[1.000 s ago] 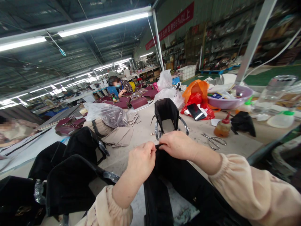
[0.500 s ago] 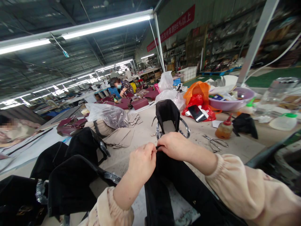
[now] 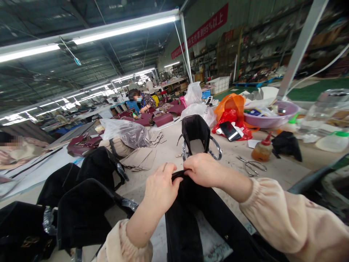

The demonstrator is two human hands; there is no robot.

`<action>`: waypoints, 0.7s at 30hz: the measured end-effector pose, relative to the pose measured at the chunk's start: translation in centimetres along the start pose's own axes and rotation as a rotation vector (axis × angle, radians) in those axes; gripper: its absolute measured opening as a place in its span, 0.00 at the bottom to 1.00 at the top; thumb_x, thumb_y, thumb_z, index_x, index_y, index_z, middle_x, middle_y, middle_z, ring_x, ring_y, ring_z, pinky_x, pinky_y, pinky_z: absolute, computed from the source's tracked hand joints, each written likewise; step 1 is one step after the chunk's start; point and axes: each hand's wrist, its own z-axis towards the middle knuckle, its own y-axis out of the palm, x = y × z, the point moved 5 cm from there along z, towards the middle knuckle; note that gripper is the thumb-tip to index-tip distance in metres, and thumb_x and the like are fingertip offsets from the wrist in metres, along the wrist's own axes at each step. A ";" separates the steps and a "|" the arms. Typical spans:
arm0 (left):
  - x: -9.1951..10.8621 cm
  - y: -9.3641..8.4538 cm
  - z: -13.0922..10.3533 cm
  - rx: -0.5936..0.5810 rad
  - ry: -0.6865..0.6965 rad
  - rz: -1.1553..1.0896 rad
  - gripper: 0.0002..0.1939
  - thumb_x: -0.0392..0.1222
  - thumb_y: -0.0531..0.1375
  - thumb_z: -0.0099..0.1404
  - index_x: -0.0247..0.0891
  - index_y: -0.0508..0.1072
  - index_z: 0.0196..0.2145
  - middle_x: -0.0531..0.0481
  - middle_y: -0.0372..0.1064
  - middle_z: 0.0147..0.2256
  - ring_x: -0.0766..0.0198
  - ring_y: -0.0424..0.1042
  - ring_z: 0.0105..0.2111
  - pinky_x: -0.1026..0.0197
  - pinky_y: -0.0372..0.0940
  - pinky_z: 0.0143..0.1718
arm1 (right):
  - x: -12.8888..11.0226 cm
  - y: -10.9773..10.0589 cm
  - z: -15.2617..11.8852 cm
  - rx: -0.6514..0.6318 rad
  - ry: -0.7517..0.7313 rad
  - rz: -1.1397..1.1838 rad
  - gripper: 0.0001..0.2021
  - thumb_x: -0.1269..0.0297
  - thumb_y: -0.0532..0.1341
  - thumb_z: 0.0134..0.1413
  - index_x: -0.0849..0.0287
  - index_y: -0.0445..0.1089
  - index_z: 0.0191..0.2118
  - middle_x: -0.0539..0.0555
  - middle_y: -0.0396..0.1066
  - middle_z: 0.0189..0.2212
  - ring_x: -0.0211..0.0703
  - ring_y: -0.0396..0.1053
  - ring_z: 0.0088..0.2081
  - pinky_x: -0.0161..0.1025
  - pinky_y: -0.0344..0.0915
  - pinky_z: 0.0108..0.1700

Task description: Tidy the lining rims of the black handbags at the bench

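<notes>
A black bag piece (image 3: 182, 225) lies in front of me, its long side running toward the lower right. My right hand (image 3: 203, 169) pinches its top edge. Just left of it, my left hand (image 3: 160, 187) grips the same edge, thumb on the near side and fingers over the far side. The fabric edge shows between the two hands. Right behind my hands stands a black handbag (image 3: 195, 133), upright with its mouth toward me and plastic-wrapped handles at its sides.
Several black bags (image 3: 81, 211) crowd the left. Cardboard pieces (image 3: 139, 159) lie beyond them. To the right are scissors (image 3: 251, 166), a glue bottle (image 3: 262, 149), a phone (image 3: 230, 131) and a purple basin (image 3: 272, 118). Co-workers sit at the far left and further back.
My left hand has slid a little left along the edge and its grip has loosened from a tight pinch, baring more of the edge. My right hand keeps its pinch.
</notes>
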 end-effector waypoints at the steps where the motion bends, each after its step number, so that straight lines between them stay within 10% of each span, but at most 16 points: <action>1: -0.4 -0.1 -0.1 0.003 -0.022 -0.032 0.13 0.43 0.63 0.55 0.42 0.67 0.38 0.51 0.70 0.38 0.58 0.70 0.38 0.60 0.61 0.37 | 0.0 0.0 0.0 -0.003 -0.002 0.006 0.09 0.63 0.56 0.55 0.57 0.72 0.31 0.52 0.74 0.32 0.43 0.70 0.37 0.35 0.57 0.33; 9: -2.8 1.3 -0.2 -0.211 -0.115 -0.291 0.14 0.39 0.63 0.55 0.41 0.71 0.41 0.52 0.75 0.35 0.61 0.73 0.36 0.61 0.62 0.37 | 0.2 0.4 0.1 0.037 -0.030 0.063 0.08 0.64 0.58 0.54 0.58 0.72 0.28 0.52 0.74 0.31 0.42 0.69 0.36 0.35 0.55 0.35; 21: -3.1 2.2 0.3 -0.230 -0.158 -0.345 0.09 0.40 0.57 0.59 0.41 0.77 0.35 0.52 0.75 0.31 0.64 0.71 0.32 0.64 0.59 0.34 | 0.5 0.8 0.3 0.062 -0.035 0.047 0.09 0.65 0.57 0.55 0.59 0.69 0.25 0.50 0.70 0.27 0.39 0.66 0.31 0.35 0.53 0.32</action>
